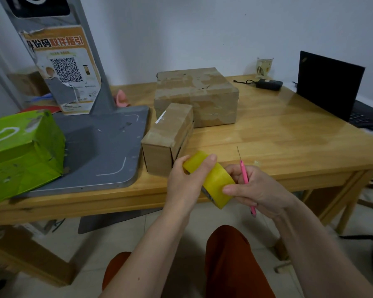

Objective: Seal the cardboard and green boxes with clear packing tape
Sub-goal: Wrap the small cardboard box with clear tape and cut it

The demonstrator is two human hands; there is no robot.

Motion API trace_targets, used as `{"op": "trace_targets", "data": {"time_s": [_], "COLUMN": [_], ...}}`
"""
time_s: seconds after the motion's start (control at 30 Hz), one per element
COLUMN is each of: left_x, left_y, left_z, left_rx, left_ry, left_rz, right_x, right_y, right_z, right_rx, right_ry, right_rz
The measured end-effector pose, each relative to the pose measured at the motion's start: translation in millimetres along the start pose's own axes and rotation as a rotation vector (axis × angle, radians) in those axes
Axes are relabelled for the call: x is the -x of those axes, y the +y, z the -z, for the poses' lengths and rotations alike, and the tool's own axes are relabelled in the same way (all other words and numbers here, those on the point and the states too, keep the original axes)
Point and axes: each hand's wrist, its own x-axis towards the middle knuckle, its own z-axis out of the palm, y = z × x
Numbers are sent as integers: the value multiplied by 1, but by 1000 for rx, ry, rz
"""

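Just in front of the table's near edge I hold a yellowish roll of packing tape (213, 179) between both hands. My left hand (184, 181) grips its left side, thumb on top. My right hand (249, 188) pinches the roll's right edge and also holds a pink craft knife (246, 179), blade pointing up. A small cardboard box (167, 138) stands close behind the roll. A larger taped cardboard box (197, 95) sits behind that. The green box (22, 151) lies tilted at the far left on a grey base.
The wooden table (278, 134) carries a grey stand (103, 147) with a QR poster at the left. An open black laptop (332, 87), a power adapter (268, 83) and a glass cup (264, 65) sit at the back right. My knees are below.
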Motion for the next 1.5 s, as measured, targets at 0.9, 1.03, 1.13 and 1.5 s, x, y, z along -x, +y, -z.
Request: {"op": "trace_targets", "data": {"time_s": [0.9, 1.03, 1.13, 1.5], "left_x": [-6, -3, 4, 20], "left_y": [2, 4, 1, -2], "left_z": [0, -5, -7, -3], "left_rx": [568, 571, 395, 25], "left_ry": [-114, -162, -167, -259], "left_rz": [442, 361, 183, -217], "right_x": [1, 1, 1, -2], "right_y": [-4, -6, -14, -33], "right_z": [-15, -21, -29, -45], "right_rx": [129, 125, 91, 7], "right_ry": [42, 80, 154, 434], "right_rz": [-32, -3, 68, 80]}}
